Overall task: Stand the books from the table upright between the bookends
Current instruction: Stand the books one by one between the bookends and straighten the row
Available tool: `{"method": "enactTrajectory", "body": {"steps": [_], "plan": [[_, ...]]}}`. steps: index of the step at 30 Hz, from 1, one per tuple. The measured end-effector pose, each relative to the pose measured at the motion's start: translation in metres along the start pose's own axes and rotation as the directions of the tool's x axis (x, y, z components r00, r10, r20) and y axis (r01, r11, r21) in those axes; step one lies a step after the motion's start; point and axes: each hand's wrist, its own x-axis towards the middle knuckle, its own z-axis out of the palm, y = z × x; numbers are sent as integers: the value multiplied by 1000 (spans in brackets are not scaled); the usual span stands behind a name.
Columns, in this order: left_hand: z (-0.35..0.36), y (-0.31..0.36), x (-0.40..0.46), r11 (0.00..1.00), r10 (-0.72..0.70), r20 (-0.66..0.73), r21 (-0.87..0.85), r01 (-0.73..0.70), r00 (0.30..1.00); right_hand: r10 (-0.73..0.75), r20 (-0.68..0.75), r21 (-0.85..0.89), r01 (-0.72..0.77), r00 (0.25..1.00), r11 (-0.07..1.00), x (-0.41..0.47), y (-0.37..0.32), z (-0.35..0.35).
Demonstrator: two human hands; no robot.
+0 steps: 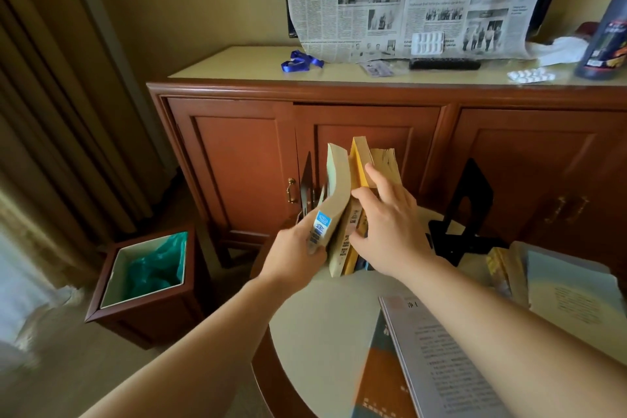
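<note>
Nearest the camera, a grey book (441, 360) lies flat on the round desk (322, 322), by the right forearm. Beyond it both hands work the upright row: the left hand (291, 254) grips the tilting outer book (334, 193); the right hand (386, 224), fingers spread, presses the yellow book (359, 166). Left bookend (307, 180) sits just behind; right bookend (471, 200) stands apart.

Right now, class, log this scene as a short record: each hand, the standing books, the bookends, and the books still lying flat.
left hand: grips the pale book
right hand: presses on the standing books
left bookend: beside the pale book
right bookend: apart from the books
flat books: on the round table
</note>
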Motion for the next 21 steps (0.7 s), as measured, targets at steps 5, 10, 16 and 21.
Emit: {"method": "enactTrajectory", "body": {"steps": [5,10,16,21], "plan": [[6,-3,-8,994,-47,43,-100,51,998,29,25,14,-29,999,999,-3,9,-7],[3,3,11,982,-131,-2,-136,130,991,-5,90,9,4,996,1000,-3,5,-13],[-6,0,18,958,-201,-151,-238,162,968,-34,105,28,31,994,999,1,-4,-10],[-11,4,21,943,-195,-237,-313,115,952,-45,110,39,41,993,998,3,-6,-8]]}}
